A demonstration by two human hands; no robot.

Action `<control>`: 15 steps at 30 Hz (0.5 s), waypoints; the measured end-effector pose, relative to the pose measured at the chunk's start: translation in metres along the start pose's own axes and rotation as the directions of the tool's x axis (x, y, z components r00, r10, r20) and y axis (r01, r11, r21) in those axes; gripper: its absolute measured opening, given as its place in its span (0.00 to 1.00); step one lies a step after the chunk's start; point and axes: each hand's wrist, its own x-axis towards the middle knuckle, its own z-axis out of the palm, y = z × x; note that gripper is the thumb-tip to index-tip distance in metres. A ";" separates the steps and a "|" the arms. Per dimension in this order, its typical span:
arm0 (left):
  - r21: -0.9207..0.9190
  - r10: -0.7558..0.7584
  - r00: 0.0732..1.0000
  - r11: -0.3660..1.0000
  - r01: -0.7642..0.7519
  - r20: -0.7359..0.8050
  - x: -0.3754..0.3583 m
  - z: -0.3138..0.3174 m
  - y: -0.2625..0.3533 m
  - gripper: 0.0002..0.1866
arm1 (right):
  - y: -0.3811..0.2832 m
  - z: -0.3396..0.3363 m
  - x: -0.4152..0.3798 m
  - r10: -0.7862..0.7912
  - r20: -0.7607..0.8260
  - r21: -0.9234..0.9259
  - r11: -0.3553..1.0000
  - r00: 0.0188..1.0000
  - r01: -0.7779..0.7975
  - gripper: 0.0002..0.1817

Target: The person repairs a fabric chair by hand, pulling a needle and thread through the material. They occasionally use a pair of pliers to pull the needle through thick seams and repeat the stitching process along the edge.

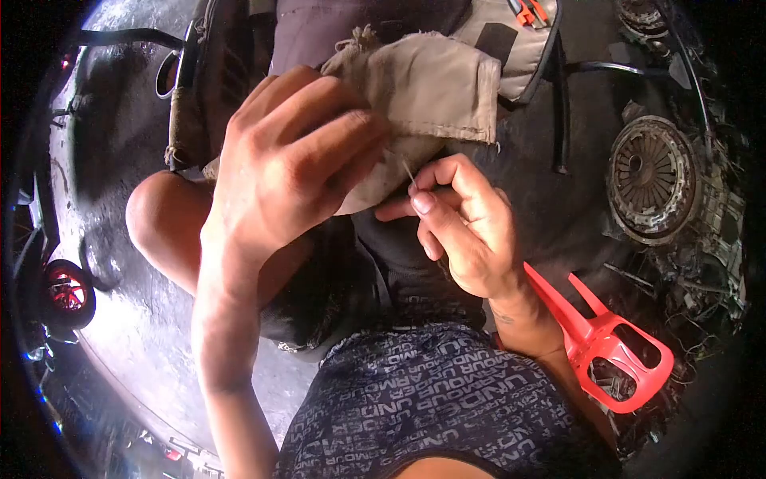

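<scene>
My right hand (pixel 471 219) pinches a thin needle (pixel 411 174) between thumb and fingertips, its tip pointing up at the cloth. Beside it, my left hand (pixel 291 156) is closed with curled fingers, slightly blurred, over the cloth's left part. Whatever those fingers hold is hidden. A beige piece of thick fabric (pixel 435 84) lies in front of me, with stitching along its lower edge and frayed threads at its corners. More of the beige cloth hangs below, between the two hands.
A red plastic frame (pixel 618 359) lies by my right forearm. To the right is a round, rusty clutch plate (pixel 653 180) among metal scraps. An orange-handled tool (pixel 531 12) rests on padded material at the top. A dark metal bar (pixel 561 120) stands nearby.
</scene>
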 end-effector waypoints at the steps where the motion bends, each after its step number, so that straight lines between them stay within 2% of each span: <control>1: -0.008 -0.013 1.000 1.000 0.013 0.001 0.000 0.000 0.000 0.11 | 0.004 -0.001 0.000 -0.045 -0.006 -0.026 0.999 0.999 0.045 0.04; 5: -0.095 -0.105 0.994 0.990 0.103 -0.021 -0.001 0.000 -0.002 0.10 | 0.005 -0.001 0.006 -0.270 -0.101 -0.183 0.951 0.958 0.249 0.03; 7: -0.174 -0.196 0.981 0.965 0.195 0.010 -0.002 -0.004 0.002 0.11 | 0.004 0.003 0.005 -0.185 -0.152 -0.068 0.982 0.971 0.176 0.03; 9: -0.208 -0.229 0.973 0.952 0.226 0.010 -0.004 -0.004 0.002 0.09 | 0.001 0.006 0.004 -0.106 -0.188 0.019 0.994 0.976 0.111 0.03; 12: -0.253 -0.268 0.963 0.931 0.263 0.017 -0.005 -0.004 0.001 0.09 | -0.002 0.007 0.005 -0.066 -0.159 -0.037 0.997 0.985 0.061 0.04; 15: -0.267 -0.277 0.961 0.925 0.271 0.017 -0.005 -0.004 0.001 0.09 | 0.007 0.008 0.010 -0.158 -0.156 -0.058 0.987 0.975 0.151 0.04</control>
